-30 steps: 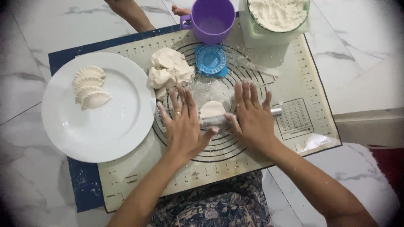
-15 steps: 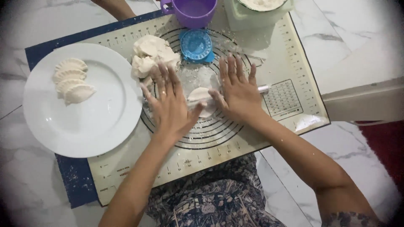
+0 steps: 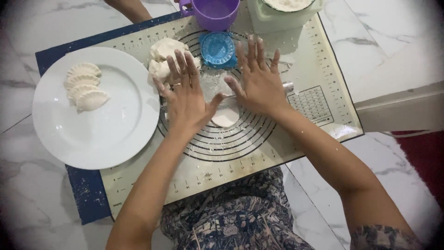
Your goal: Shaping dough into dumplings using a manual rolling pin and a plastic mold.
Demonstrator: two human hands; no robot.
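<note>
A white marble worktop (image 3: 397, 41) is seen from above, covered by a cream pastry mat (image 3: 319, 69) printed with ruled edges and dark concentric circles. Both of the person's hands are laid flat and spread wide on a slim rolling pin (image 3: 287, 86), of which only a metal end is shown past the right hand (image 3: 261, 85). Nothing is gripped; the fingers are stretched forward and the palms pressed down. Between the left hand (image 3: 185, 99) and the right hand, just below the thumbs, a small round of pale dough (image 3: 225, 118) is rolled thin, partly hidden by the palms.

Beyond the left fingertips a lump of unrolled dough (image 3: 164, 58) is heaped. Beyond the right fingertips a blue dumpling press (image 3: 217, 48) is lying, and past it a purple cup (image 3: 212, 11) and a pale green container (image 3: 282, 11), probably of flour, though its top is cut off by the frame. Well to the left of the left hand a white plate (image 3: 106, 134) is set, with about four folded dumplings (image 3: 85, 88) stacked near its far edge.

Little is judged done: most of the plate is bare, much dough is left, and the present round is not yet filled or folded.
</note>
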